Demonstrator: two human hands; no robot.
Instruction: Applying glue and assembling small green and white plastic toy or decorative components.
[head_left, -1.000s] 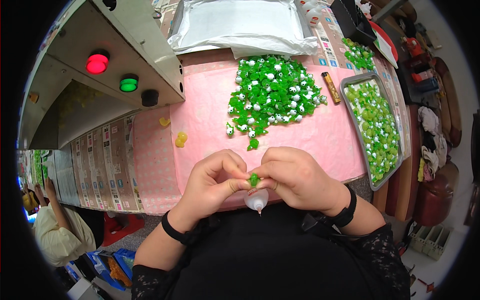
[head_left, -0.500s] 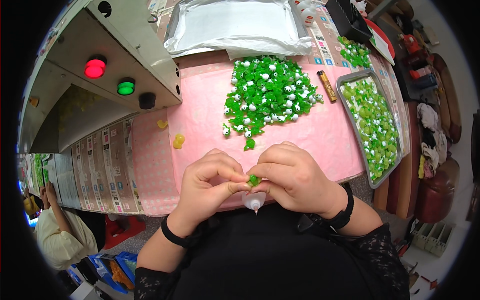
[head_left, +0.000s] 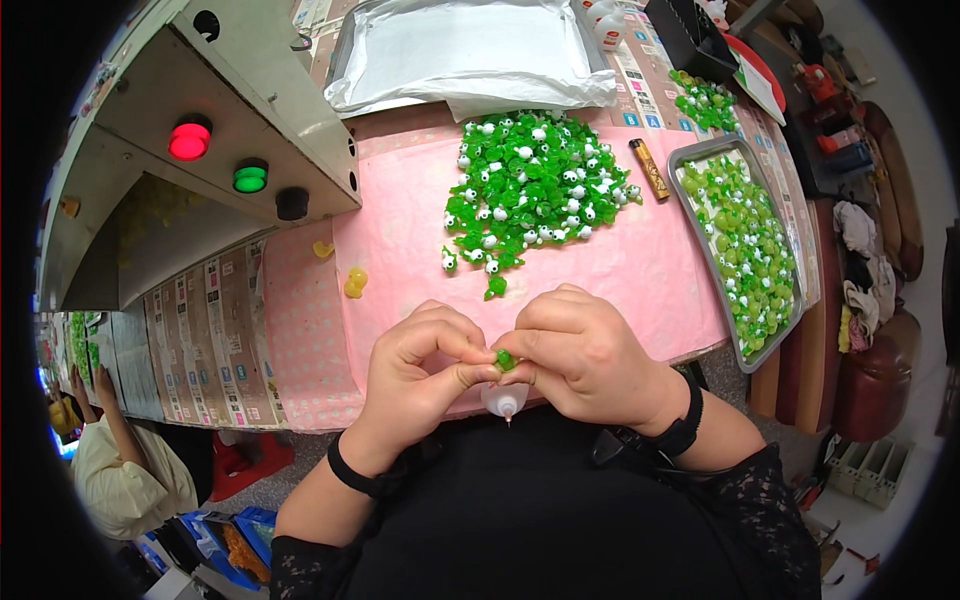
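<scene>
My left hand (head_left: 422,368) and my right hand (head_left: 592,352) meet at the table's near edge. Between their thumbs and fingertips they pinch a small green figure piece (head_left: 505,360). Just below the fingertips shows a translucent white dropper bottle (head_left: 503,400), its thin nozzle pointing toward my body; I cannot tell whether a hand also holds it. Ahead of the hands lies a heap of small green pieces with white, black-dotted eyeballs (head_left: 530,185). To the right stands a grey tray (head_left: 676,165) filled with light-green pieces, some with eyeballs.
Pink paper (head_left: 400,250) covers the work surface. At left stands a metal machine housing (head_left: 290,130) with red and green lights. Two yellow pieces (head_left: 355,283) lie near it. A lighter (head_left: 650,168) lies by the tray. A paper-lined tray (head_left: 470,55) is behind. Another person (head_left: 130,460) works at far left.
Both hands stay in place, still pinching the small green piece, which has turned slightly. The view has shifted a little; the other things lie as before.
</scene>
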